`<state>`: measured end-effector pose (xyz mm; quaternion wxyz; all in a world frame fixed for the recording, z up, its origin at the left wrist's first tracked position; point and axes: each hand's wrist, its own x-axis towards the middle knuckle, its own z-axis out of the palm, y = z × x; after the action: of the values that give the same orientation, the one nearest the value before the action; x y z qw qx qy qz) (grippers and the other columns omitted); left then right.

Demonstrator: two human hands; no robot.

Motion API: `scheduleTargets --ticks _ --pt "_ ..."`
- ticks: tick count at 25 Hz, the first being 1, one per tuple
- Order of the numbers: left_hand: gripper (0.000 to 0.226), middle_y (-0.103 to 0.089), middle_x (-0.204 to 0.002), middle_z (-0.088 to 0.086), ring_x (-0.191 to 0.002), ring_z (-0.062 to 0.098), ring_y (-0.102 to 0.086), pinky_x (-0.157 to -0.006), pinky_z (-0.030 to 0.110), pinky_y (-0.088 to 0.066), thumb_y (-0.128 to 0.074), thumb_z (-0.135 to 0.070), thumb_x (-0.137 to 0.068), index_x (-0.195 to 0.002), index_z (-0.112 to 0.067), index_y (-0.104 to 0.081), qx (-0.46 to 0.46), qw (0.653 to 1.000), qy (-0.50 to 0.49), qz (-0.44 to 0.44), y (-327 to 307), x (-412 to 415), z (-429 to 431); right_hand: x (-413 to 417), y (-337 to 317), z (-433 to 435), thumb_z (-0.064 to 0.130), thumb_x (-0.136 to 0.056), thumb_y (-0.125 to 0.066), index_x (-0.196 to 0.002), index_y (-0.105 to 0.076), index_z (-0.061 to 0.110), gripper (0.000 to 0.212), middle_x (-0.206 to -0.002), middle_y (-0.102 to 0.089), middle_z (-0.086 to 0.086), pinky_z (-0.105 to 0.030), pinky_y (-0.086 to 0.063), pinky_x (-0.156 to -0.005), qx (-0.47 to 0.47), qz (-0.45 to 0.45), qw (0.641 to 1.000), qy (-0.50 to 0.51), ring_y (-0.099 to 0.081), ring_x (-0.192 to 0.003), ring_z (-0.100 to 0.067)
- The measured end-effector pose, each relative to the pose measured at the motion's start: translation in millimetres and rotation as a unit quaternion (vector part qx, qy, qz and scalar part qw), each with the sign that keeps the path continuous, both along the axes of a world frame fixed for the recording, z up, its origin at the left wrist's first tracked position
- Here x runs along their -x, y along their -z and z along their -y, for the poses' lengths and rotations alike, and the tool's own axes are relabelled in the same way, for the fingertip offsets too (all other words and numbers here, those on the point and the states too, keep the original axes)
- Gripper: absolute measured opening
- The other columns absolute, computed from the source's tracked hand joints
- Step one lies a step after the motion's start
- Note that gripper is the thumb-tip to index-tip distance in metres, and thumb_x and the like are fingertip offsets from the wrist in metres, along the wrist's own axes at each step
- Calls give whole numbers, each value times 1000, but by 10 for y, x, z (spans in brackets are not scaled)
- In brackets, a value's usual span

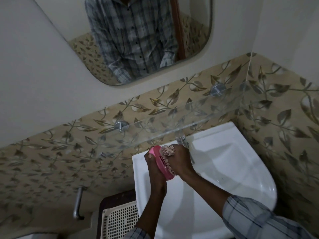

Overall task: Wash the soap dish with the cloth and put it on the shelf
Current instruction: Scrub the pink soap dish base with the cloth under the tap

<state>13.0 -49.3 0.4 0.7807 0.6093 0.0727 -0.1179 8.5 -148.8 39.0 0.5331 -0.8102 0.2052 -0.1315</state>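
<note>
a small, dim bathroom corner with leaf-patterned tiles and plain wall above, seen from over a white sink (pixel 224 192) that fills the frame from 5 to 6 o'clock. nearest the viewer, at 7 o'clock, a pale perforated basket (pixel 119 219) sits beside the sink, with a metal wall handle (pixel 77 204) just left of it. two forearms in rolled checked sleeves rise from the lower edge and meet near the sink's back rim, slightly below centre. the left hand (pixel 153 169) is closed around the outer edge of the pink soap dish (pixel 160 163), fingers wrapped and thumb on the rim, holding it on edge above the basin. the right hand (pixel 181 161) is clenched on a bunched patterned cloth (pixel 168 150), pressing it against the dish's slotted inner face. the step in hand appears to be the scrubbing itself. just beyond the hands, at 1 o'clock of them, stands the tap (pixel 181 137); whether water runs cannot be told. farther back a clear glass shelf (pixel 198 116) crosses the tiles on two metal brackets, sloping from 9 to 2 o'clock, and looks bare. farthest, at 12 o'clock, a rounded mirror (pixel 72 19) shows a checked shirt. the next move likely calls for finishing the wipe, parting cloth from dish, then lifting the dish up and forward to set it flat on the shelf, clear of the glass edge.
</note>
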Motion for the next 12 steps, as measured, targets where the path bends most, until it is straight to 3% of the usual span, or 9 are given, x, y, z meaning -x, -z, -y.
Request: scheduleTargets --ticks 2,4,7,10,12 --pt "65 -70 -124 12 -115 26 -67 -94 43 -56 -33 -66 -95 -131 -19 -60 3 1000 -11 -13 -37 4 26 23 -78 -51 15 -82 -72 -89 -74 4 13 -84 -75 -9 -31 -57 -68 33 81 996 -32 -68 -75 -17" --pt "57 -75 -111 10 -104 22 -72 -82 34 -59 -34 -59 -99 -114 -19 -72 45 997 -35 -53 -36 5 6 152 -90 -84 15 -81 -74 -105 -74 5 26 -96 -73 -10 -30 -56 -77 107 117 981 -112 -67 -86 -21" --pt "61 -75 -96 16 -86 26 -74 -71 34 -59 -42 -61 -95 -107 -9 -72 85 988 -72 -106 -16 -15 -106 459 60 -54 0 -77 -70 -115 -71 7 39 -104 -71 -12 -22 -51 -81 158 98 953 -237 -68 -94 -26" --pt "61 -78 -91 12 -83 23 -76 -66 29 -60 -43 -62 -95 -102 -12 -77 94 987 -57 -118 70 61 -97 591 107 -27 -2 -78 -69 -108 -72 5 31 -99 -71 -11 -16 -46 -75 159 67 956 -235 -69 -91 -26" --pt "55 -80 -97 6 -91 18 -76 -68 23 -59 -39 -57 -99 -97 -22 -81 116 986 -38 -109 113 108 -41 399 -6 -133 3 -80 -69 -101 -72 5 22 -94 -71 -10 -18 -44 -71 160 68 970 -172 -68 -87 -24"
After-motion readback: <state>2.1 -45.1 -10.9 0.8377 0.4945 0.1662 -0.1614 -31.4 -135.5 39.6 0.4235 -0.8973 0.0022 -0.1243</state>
